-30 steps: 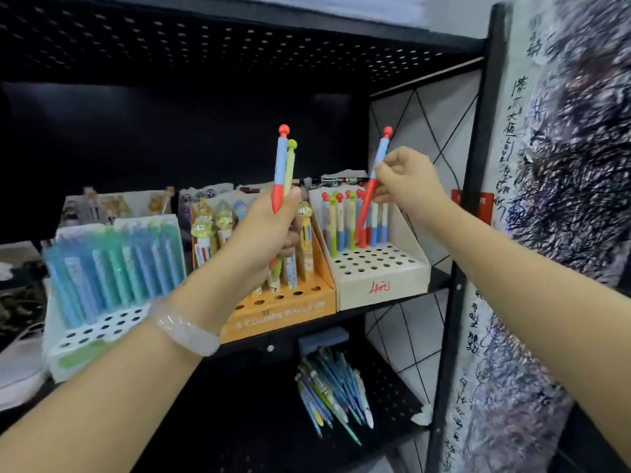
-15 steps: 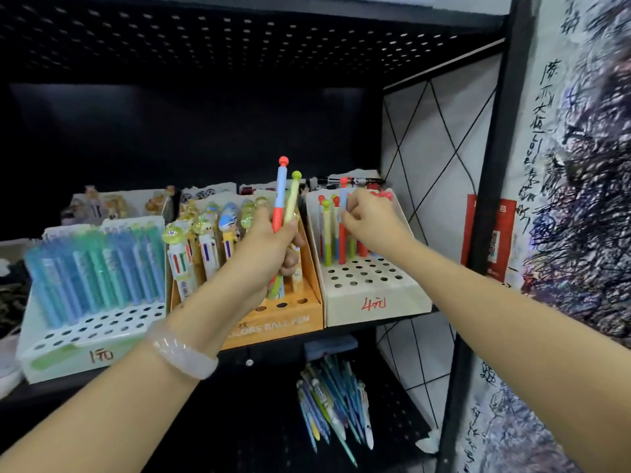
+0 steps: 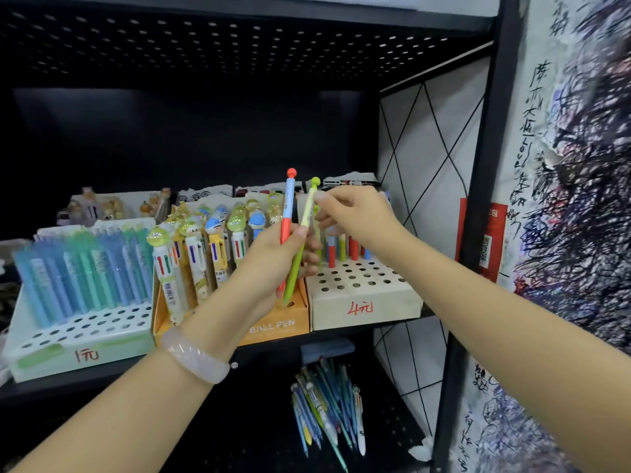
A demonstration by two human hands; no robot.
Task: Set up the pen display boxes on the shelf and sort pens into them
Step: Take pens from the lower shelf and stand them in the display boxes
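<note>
My left hand point(image 3: 269, 264) grips two ball-topped pens upright in front of the shelf: a blue-and-red pen point(image 3: 287, 213) and a yellow-green pen point(image 3: 300, 247). My right hand point(image 3: 362, 216) reaches over from the right, and its fingertips pinch the upper part of the yellow-green pen. Behind both hands stands a beige display box point(image 3: 365, 302) marked in red. A few of the same pens point(image 3: 341, 249) stand in its back rows, and its front holes are bare.
An orange box point(image 3: 273, 327) of character-topped multicolour pens point(image 3: 191, 254) stands left of the beige one. Further left is a white-green box point(image 3: 78, 349) of blue and green pens. Several loose pens point(image 3: 324, 411) lie on the lower shelf. The black shelf post point(image 3: 478, 213) rises at the right.
My right hand set a blue-and-red pen into the beige box, then came back left to the yellow-green pen in my left hand. The view has tilted down.
</note>
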